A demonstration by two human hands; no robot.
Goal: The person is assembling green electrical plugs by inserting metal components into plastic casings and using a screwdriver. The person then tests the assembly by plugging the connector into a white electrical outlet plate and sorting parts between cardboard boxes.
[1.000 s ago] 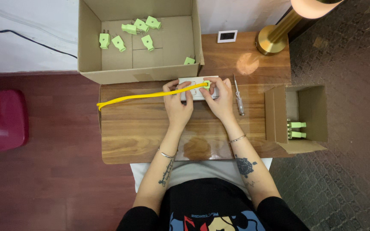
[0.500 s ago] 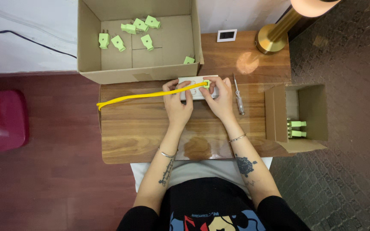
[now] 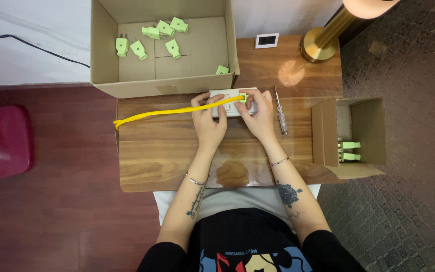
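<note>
Crosswise, both hands [image 3: 235, 113] pinch the yellow cable [image 3: 177, 110] (plug [image 3: 242, 97] end rightward).

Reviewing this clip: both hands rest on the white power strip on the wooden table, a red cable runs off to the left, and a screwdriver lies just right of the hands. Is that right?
Not quite: the cable is yellow, not red, as the head view shows. The rest holds: the left hand and right hand rest on the white power strip on the wooden table, and the screwdriver lies just right of the hands.

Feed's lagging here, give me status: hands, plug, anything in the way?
Both hands, left and right, on white power strip. Green plug with yellow cable at strip. Screwdriver alongside, clear.
</note>
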